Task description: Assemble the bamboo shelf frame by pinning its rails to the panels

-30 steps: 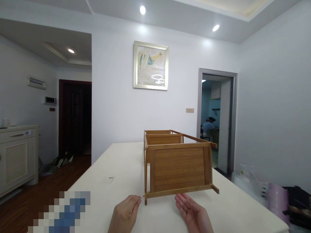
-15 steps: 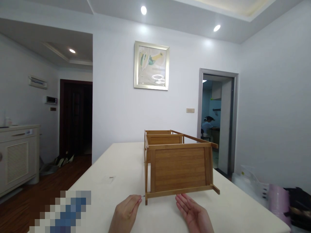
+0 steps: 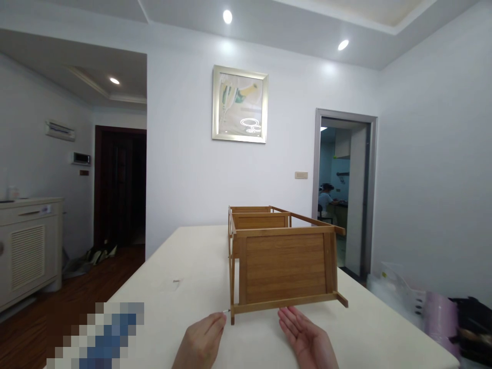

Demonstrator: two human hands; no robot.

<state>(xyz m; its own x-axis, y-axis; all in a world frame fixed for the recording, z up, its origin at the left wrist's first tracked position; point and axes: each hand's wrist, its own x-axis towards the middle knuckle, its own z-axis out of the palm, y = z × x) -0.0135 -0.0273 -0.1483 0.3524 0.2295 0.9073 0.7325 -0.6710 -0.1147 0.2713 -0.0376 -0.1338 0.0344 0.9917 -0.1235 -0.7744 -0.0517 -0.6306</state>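
A brown wooden shelf rack [image 3: 284, 267] lies on its side on the white table, one of its shelf boards facing me. My left hand [image 3: 202, 339] is closed in a pinch at the near left leg. A thin metal piece [image 3: 227, 311] sticks out from its fingertips and meets the leg; its kind is too small to tell. My right hand [image 3: 307, 338] is open, palm up, with its fingertips at the lower rail of the rack. Whether they touch the rail I cannot tell.
On the table [image 3: 154, 318], left of the rack, lies a small screw-like piece [image 3: 176, 281] on something clear. A blurred-out blue patch [image 3: 109, 338] covers the front left corner. Bags and a pink roll [image 3: 440, 318] are beyond the right edge. A person [image 3: 326, 197] sits in the far room.
My left hand has turned slightly and shifted a little to the right and down at the leg. The rack's near end has moved very slightly right. My right hand stays put.
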